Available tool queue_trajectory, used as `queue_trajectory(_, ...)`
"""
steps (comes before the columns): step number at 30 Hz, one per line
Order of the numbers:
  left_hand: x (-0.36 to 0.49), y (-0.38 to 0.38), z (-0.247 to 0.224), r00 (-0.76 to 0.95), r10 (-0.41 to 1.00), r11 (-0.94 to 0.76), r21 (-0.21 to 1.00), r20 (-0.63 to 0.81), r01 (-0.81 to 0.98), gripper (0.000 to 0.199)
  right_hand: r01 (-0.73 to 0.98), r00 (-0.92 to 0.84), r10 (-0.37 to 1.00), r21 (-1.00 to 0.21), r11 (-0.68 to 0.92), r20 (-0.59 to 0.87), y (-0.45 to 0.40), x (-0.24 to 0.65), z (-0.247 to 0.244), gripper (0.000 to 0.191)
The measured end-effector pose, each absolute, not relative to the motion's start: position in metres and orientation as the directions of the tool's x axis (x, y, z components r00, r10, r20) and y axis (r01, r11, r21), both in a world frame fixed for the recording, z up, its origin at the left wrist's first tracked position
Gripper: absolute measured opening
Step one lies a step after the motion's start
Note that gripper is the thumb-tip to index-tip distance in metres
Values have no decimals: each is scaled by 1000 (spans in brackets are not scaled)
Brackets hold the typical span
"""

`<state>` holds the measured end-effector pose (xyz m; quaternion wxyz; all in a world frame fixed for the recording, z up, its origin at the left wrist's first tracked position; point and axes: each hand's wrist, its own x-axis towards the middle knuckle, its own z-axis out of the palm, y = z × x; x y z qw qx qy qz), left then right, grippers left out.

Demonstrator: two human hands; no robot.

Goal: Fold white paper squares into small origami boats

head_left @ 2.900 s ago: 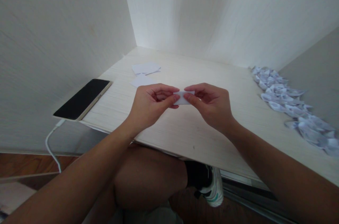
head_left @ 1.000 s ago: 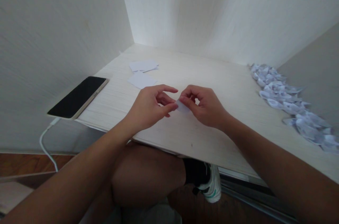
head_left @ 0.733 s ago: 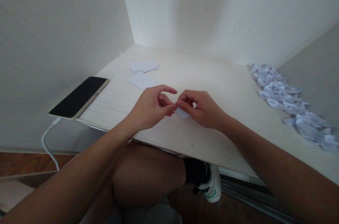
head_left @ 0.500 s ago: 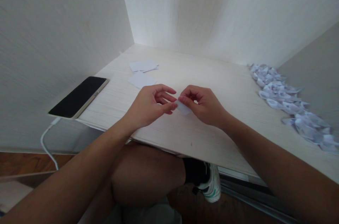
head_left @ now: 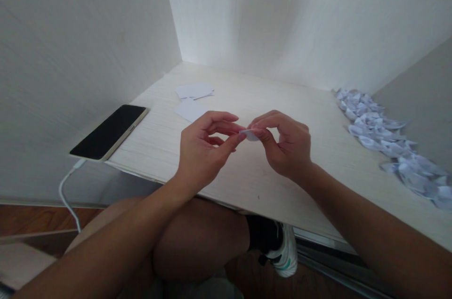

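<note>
White paper [head_left: 250,135], small with a curved lower edge, was pinched in the fingers [head_left: 231,141] of the left hand [head_left: 200,148] and right hand [head_left: 292,148].

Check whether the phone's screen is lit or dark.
Dark: the phone's screen shows plain black, nothing lit, with a white cable at its near end. Whether it is off or asleep cannot be told.

The left grip [head_left: 200,149] has closed onto the paper piece [head_left: 250,136].
</note>
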<state>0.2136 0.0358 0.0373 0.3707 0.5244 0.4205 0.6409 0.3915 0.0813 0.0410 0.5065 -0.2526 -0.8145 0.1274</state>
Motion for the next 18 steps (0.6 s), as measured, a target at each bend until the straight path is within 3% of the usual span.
queue_trajectory(4,216,34,37,-193,916,-372,924,351,-90,36,232,-328,587,-540,809,740,80,390,40,12)
queue_trajectory(10,220,32,41,-256,918,-324,945,304,-37,31,172,-296,765,-756,632,572,81,390,37,21)
queue_trajectory(15,220,32,46,-257,909,-341,940,327,-11,33,165,-296,785,-780,603,544,81,390,39,23)
queue_trajectory(18,221,34,43,-242,924,-325,941,295,-94,34,156,-301,782,-781,605,545,82,391,40,22)
